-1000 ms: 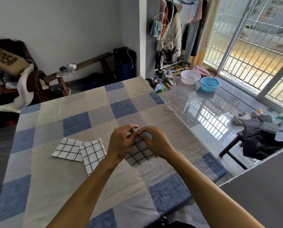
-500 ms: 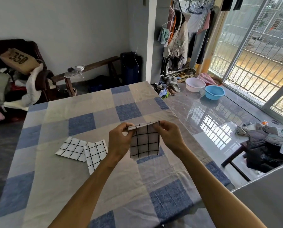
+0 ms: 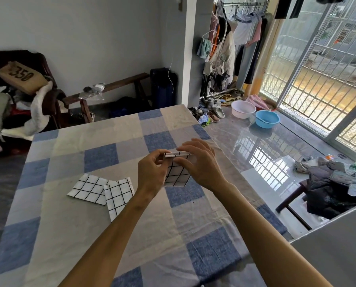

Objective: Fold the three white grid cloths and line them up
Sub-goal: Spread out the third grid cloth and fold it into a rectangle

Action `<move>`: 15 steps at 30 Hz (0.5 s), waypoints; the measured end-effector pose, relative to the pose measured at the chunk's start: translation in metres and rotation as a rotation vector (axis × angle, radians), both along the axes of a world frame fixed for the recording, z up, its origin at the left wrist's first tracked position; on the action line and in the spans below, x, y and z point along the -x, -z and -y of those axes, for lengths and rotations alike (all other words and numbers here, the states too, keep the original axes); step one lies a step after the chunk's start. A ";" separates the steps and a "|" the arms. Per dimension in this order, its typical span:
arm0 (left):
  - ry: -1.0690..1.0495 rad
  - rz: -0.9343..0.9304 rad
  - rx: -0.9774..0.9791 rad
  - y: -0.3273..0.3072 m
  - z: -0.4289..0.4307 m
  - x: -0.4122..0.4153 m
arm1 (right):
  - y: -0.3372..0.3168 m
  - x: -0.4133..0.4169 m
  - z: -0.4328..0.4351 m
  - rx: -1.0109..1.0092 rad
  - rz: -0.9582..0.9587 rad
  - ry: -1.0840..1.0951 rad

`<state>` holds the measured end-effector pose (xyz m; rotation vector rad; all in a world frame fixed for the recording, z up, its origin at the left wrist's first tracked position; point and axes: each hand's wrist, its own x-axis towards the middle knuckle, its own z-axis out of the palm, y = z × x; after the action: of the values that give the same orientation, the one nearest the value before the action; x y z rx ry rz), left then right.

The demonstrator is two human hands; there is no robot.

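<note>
While it is held up just above the checked table cover (image 3: 100, 158), the grid cloth (image 3: 176, 175) is pinched at its folded top edge by the left hand (image 3: 152, 172) and the right hand (image 3: 202, 164). Its sides are hidden by both hands. It is white with black lines. Two folded grid cloths (image 3: 88, 189) (image 3: 119, 195) are laid to its left, touching each other. A blue basin (image 3: 267, 119) is seen far off on the floor.

Both arms reach forward, left hand (image 3: 152, 172) and right hand (image 3: 202, 164) raised close together, fingertips pinching the grid cloth (image 3: 176, 175) between them.
</note>
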<state>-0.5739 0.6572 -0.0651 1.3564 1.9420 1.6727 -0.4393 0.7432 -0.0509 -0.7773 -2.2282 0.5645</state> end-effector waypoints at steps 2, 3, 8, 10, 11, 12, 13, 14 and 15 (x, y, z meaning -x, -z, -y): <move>0.010 -0.046 -0.006 -0.002 0.000 0.000 | -0.002 0.006 -0.003 -0.033 0.029 0.004; 0.013 -0.054 -0.014 -0.003 0.000 0.000 | -0.002 0.008 -0.004 -0.062 0.036 0.004; 0.006 -0.047 -0.010 -0.002 0.003 0.001 | 0.002 0.011 -0.006 -0.052 -0.014 0.000; 0.022 -0.053 0.026 0.002 0.006 0.002 | 0.003 0.012 -0.004 0.022 -0.076 0.002; 0.033 -0.051 0.053 0.004 0.007 0.003 | 0.003 0.012 -0.003 0.054 -0.106 0.007; 0.045 -0.051 0.078 0.007 0.008 0.003 | 0.002 0.012 -0.002 0.084 -0.130 0.011; 0.058 -0.056 0.094 0.010 0.009 0.004 | 0.000 0.011 -0.001 0.114 -0.144 0.015; 0.068 -0.065 0.097 0.012 0.010 0.004 | -0.001 0.011 0.001 0.141 -0.149 0.019; 0.072 -0.077 0.092 0.014 0.010 0.004 | -0.001 0.010 0.002 0.158 -0.146 0.022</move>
<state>-0.5779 0.6470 -0.0787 1.4580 1.9613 1.5009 -0.4493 0.7416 -0.0494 -0.8121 -2.0576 0.7695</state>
